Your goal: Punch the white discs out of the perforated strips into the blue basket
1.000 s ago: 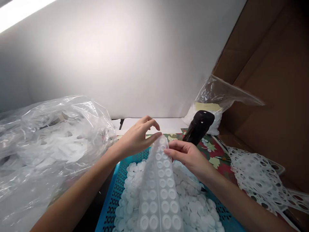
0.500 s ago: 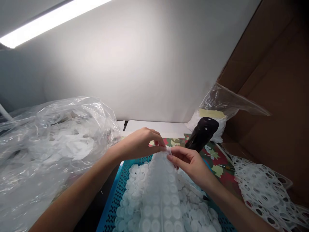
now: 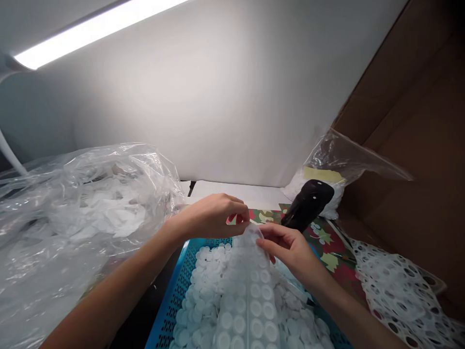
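Note:
A long translucent plastic strip (image 3: 249,291), with rows of round white discs along it, runs from the bottom of the view up to my hands. My left hand (image 3: 221,213) pinches its far end from the left, thumb and fingertips together. With thumb and fingers, my right hand (image 3: 285,242) holds the right edge of the same end, close beside the left fingertips. Beneath the strip, many loose white discs (image 3: 207,276) fill a blue perforated basket (image 3: 174,295). The fingers of my right hand partly hide the strip's edge.
At the left lies a large clear plastic bag (image 3: 109,203) with white scraps inside. A black rounded object (image 3: 308,203) stands behind my right hand, near a bag of white material (image 3: 332,194). Punched-out white sheets (image 3: 395,281) lie at the right, beside a cardboard wall (image 3: 410,145).
The view has shifted slightly. Both hands stay at the strip's far end; its top edge now shows as a wider curve between them, and my right fingertips sit a little farther from the left.

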`<state>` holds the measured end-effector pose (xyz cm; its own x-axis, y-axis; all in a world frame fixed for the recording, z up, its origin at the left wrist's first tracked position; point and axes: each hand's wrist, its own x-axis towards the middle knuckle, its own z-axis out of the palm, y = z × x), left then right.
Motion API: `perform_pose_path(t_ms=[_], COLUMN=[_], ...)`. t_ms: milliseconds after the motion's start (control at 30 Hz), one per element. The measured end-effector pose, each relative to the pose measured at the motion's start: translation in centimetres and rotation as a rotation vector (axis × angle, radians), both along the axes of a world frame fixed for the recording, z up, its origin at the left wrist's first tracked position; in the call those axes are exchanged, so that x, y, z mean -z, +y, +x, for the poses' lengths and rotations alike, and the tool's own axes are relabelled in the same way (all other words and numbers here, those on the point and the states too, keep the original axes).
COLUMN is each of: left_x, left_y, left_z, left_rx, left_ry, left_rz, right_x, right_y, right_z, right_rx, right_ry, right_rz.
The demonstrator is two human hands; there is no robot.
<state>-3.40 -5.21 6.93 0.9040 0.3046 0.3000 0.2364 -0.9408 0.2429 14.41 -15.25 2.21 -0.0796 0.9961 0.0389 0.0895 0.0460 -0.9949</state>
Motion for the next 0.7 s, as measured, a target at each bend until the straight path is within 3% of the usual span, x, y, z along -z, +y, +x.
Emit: perform_pose_path(t_ms=[300, 433, 700], left_x=[-0.1, 0.2, 0.0], left_y=[0.0, -0.1, -1.4], left_z=[0.1, 0.5, 0.8], left_rx=[0.072, -0.016, 0.024], left_ry=[-0.002, -0.067, 0.028], left_rz=[-0.126, 0.033, 0.243], right_x=[0.0, 0.0, 0.0], right_y=[0.1, 0.2, 0.3], right_z=[0.0, 0.2, 0.4], right_rx=[0.031, 0.055, 0.096], right_ry=[0.010, -0.024, -0.114], right_rz=[-0.003, -0.013, 0.007])
